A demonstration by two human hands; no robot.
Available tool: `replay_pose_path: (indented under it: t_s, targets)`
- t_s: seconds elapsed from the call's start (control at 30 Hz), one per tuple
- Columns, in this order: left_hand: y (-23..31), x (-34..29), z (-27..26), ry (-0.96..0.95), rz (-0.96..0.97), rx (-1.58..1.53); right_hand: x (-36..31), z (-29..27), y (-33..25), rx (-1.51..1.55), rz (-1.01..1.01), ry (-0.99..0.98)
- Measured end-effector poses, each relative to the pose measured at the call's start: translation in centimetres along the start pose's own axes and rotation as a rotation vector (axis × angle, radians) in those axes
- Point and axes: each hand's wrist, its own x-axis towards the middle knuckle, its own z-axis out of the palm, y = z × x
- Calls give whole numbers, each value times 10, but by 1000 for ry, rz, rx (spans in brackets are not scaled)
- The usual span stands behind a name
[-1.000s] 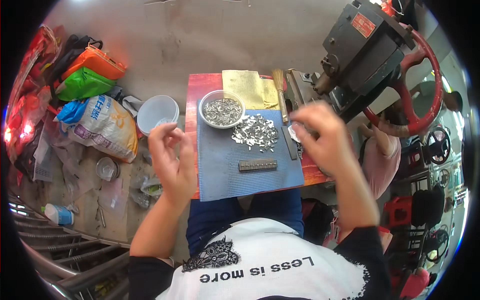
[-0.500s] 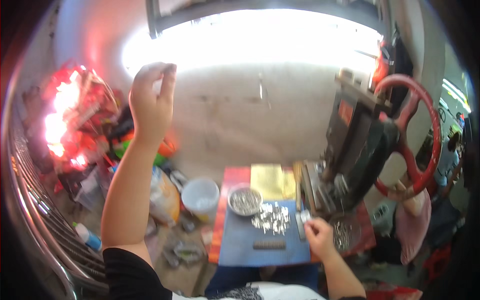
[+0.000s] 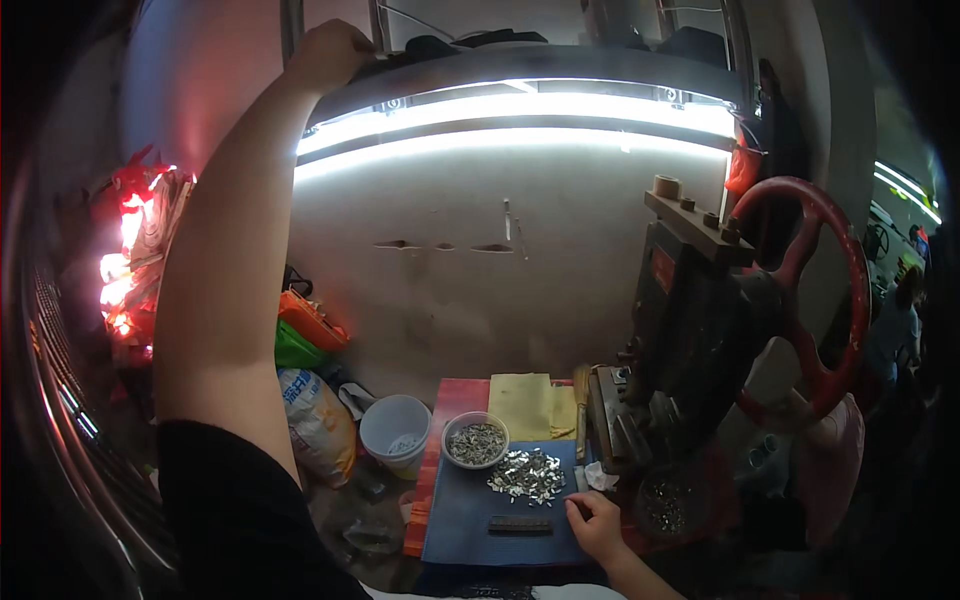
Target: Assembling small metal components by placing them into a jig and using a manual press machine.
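Observation:
My left hand (image 3: 328, 55) is raised high to the left end of a dark overhead shelf (image 3: 430, 75). Its fingers curl at the shelf edge by dark items, and whatever they hold is hidden. Low on the right, my right hand (image 3: 597, 525) rests at the edge of a blue mat (image 3: 455, 535) with fingers curled; I cannot make out anything in them. Just beyond its fingertips lie a pale narrow strip (image 3: 580, 478) and crumpled white paper (image 3: 600, 477). On the mat are a pile of small shiny metal pieces (image 3: 528, 475), a bowl of similar pieces (image 3: 475, 442) and a dark grooved bar (image 3: 520, 526).
A dark press (image 3: 685, 310) with a red handwheel (image 3: 855, 300) stands at the right. Beside it are a brush (image 3: 581, 410), yellow cloth (image 3: 520, 400) and another container of pieces (image 3: 665, 505). A white bucket (image 3: 395, 430) and filled sack (image 3: 318, 425) stand left. A person (image 3: 890, 325) is far right.
My left hand has gone up to the shelf. My right hand stays low by the mat, its fingers still curled. The view has tilted upward, showing the shelf and lamp more clearly.

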Motion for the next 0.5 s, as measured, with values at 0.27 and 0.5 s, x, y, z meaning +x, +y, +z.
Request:
replay_pose_path:
  t_s: [0.27, 0.5]
  targets:
    - [-10, -4, -1, 375, 126, 301, -6, -3, 4, 64, 47, -10]
    - [58, -63, -40, 746, -130, -123, -15, -8, 11, -18, 64, 29]
